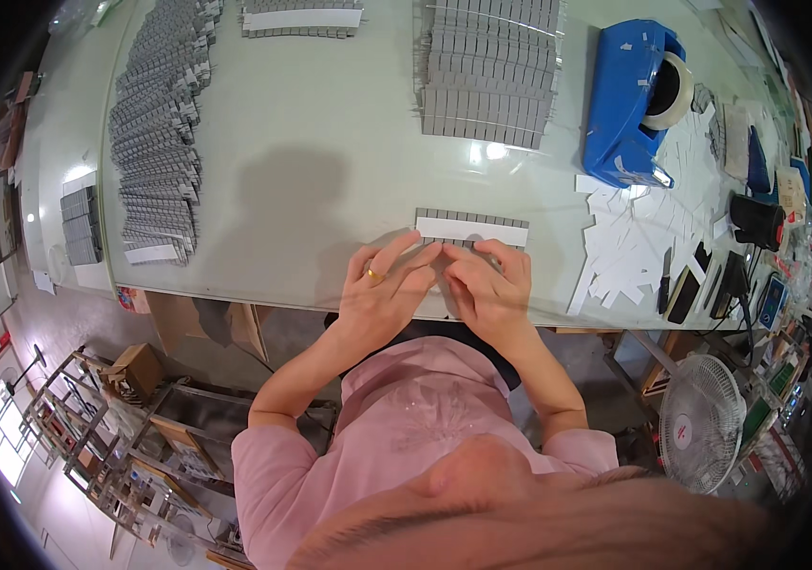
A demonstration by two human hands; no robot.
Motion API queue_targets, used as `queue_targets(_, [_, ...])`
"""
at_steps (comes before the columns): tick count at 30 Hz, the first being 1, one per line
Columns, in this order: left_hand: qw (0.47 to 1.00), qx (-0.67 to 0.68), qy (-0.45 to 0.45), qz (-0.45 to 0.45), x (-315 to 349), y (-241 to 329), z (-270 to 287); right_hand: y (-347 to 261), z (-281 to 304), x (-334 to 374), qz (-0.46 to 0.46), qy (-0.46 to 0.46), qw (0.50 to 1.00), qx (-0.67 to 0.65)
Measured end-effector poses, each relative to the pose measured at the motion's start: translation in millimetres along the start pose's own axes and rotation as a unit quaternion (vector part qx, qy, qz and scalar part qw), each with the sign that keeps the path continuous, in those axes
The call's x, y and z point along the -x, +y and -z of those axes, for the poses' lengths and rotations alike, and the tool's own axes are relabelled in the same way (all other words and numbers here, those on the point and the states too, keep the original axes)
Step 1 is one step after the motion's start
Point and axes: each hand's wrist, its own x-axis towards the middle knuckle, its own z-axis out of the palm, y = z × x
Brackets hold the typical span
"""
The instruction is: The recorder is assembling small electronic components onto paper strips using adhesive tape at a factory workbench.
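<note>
My left hand (389, 283) and my right hand (487, 283) lie side by side near the front edge of the pale worktable (330, 180). Their fingertips meet on a row of small grey parts with a white strip across it (471, 227). A gold ring sits on a finger of my left hand. What the fingers pinch is hidden beneath them.
A blue tape dispenser (632, 100) stands at the right, with cut white strips (629, 237) in front of it. Stacks of grey part rows lie at the left (154, 123) and at the back (488, 71). A white fan (700, 423) stands below the table.
</note>
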Motion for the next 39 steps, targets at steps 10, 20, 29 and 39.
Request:
queue_targets(10, [0.999, 0.007, 0.019, 0.027, 6, 0, 7, -6, -4, 0, -0.006, -0.008, 1.000, -0.026])
queue_targets(20, [0.999, -0.014, 0.022, 0.037, 6, -4, 8, -8, -12, -3, 0.007, -0.023, 0.999, -0.025])
queue_targets(29, [0.989, 0.098, 0.030, 0.110, -1, -2, 15, 6, 21, -2, -0.084, -0.008, 0.992, -0.091])
queue_targets(39, [0.975, 0.069, 0.050, 0.207, -35, 6, 0, 29, 24, 4, -0.225, 0.080, 0.971, -0.018])
